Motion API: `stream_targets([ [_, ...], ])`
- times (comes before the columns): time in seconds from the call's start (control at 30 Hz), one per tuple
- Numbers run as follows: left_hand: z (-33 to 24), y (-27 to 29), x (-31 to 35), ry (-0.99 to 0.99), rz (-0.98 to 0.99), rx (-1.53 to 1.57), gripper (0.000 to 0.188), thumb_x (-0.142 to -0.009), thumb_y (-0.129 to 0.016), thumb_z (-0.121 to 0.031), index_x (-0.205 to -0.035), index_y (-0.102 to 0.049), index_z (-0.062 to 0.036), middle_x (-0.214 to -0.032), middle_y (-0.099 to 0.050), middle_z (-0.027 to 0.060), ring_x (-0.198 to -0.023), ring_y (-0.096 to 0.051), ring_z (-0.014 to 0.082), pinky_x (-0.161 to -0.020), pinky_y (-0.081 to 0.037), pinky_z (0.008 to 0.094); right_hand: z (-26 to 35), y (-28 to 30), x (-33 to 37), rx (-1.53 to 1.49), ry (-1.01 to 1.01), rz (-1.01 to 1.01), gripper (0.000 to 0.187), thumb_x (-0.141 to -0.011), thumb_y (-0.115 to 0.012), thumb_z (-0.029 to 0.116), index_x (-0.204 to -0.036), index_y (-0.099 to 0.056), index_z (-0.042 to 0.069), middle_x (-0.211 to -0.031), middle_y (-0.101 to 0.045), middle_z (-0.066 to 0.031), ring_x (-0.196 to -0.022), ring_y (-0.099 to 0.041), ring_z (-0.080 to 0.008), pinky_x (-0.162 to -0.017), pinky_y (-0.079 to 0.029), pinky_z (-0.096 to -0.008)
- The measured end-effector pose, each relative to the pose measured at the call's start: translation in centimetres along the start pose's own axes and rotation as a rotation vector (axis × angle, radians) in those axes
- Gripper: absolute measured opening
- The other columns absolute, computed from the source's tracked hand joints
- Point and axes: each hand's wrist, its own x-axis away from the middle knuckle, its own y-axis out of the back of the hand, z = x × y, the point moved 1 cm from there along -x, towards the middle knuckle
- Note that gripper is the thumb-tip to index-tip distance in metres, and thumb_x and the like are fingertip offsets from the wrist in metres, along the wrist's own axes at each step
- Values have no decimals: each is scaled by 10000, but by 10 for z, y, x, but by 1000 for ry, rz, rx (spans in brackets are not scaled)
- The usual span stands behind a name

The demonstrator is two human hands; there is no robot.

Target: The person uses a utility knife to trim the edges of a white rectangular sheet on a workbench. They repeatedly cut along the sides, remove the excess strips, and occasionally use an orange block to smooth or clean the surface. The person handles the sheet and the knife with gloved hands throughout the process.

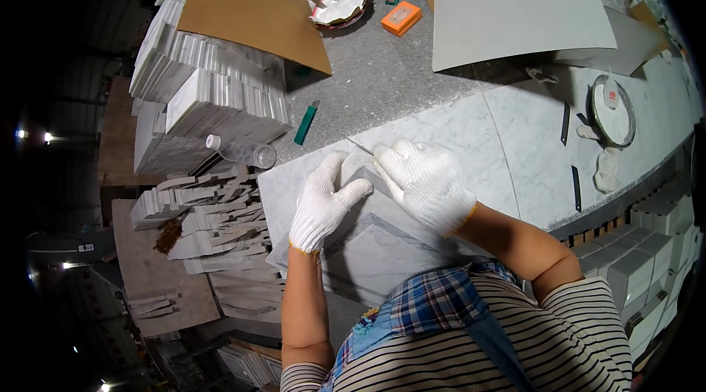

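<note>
1. Marble piece (397, 241): laid at the near side of the desk (368, 79).
2. Left hand (312, 208): placed at the piece's far-left edge, thumb and forefinger parted; firmness of grip cannot be told.
3. Right hand (426, 182): held beyond the piece, grip closed on slim tool (359, 145).
4. Advised: tool guided lightly, tip directed clear of left hand.

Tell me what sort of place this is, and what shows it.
Probably a stone or tile workshop: stacks of pale tiles at the left, a heap of cut strips below them, and a grey-veined, marble-look slab on the worktable.
</note>
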Motion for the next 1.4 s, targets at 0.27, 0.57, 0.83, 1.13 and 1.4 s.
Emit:
stream_targets([
  [0.27,-5,1,0,67,39,-24,477,-810,-813,-231,-1195,-666,10,-1026,-706,103,-959,-632,180,-888,-506,337,4,12,-7,-17,-29,183,237,-837,-670,153,-1062,-654,80,-923,-670,-96,-845,-707,-249,-699,-574,-371],
  [0.57,4,-2,-2,-31,-12,3,503,-792,-795,-319,-1168,-663,-13,-880,-677,170,-775,-627,245,-734,-505,377,12,9,-21,49,-95,317,246,-849,-667,165,-1055,-684,32,-972,-701,-137,-889,-727,-278,-719,-586,-387],
  [0.83,-3,-1,1,-11,-7,59,465,-803,-796,-292,-1155,-675,-14,-951,-711,153,-832,-651,233,-782,-518,365,-7,-2,-11,-200,-227,70,200,-956,-638,248,-1025,-719,79,-903,-702,-131,-812,-701,-316,-682,-561,-406],
  [1.13,1,-2,2,11,7,80,476,-802,-803,-303,-1157,-669,-17,-941,-703,153,-851,-657,249,-801,-516,372,-11,3,7,-194,-218,155,250,-1004,-556,288,-1100,-690,101,-924,-685,-120,-839,-704,-304,-688,-569,-435],
  [1.4,-10,3,2,53,17,17,537,-786,-802,-302,-1218,-648,-22,-1005,-702,149,-912,-661,252,-840,-514,359,-27,39,-35,104,162,192,219,-874,-655,185,-1088,-698,164,-861,-640,-76,-817,-646,-280,-690,-520,-416],
])
